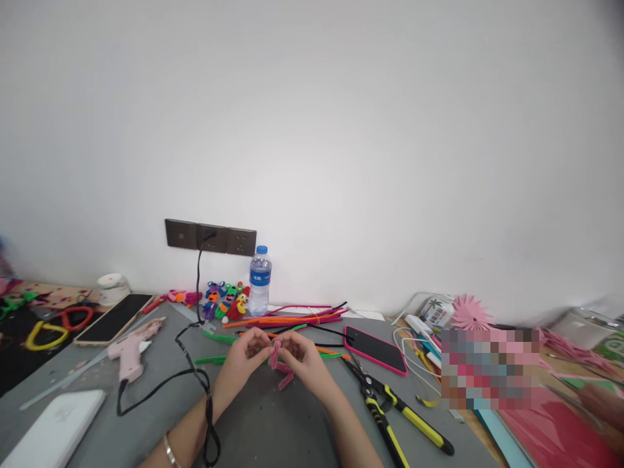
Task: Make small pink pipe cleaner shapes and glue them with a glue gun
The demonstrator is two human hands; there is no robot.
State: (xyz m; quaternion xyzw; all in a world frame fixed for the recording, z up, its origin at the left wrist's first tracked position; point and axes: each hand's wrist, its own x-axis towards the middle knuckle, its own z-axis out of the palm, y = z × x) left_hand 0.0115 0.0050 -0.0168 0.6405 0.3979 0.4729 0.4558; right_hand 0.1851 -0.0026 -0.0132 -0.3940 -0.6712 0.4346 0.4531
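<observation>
Both my hands meet over the middle of the grey work mat. My left hand [248, 354] pinches at a pink pipe cleaner [280, 370] from the left side. My right hand [299, 359] grips the same fuzzy pink piece, with thumb and forefinger near its top. Its lower part hangs bent below the fingers. Behind my hands lies a bundle of orange and magenta pipe cleaners [292, 320], with green pipe cleaners [212, 360] partly hidden by my left hand.
A pink glue gun [127, 354] with a black cord lies left, near a white box-like object [56, 429]. Yellow-black pliers [390, 409] and a pink-cased phone [375, 350] lie right. A water bottle [260, 283] and small pipe-cleaner figures [229, 300] stand by the wall. Another person's hand [602, 403] shows far right.
</observation>
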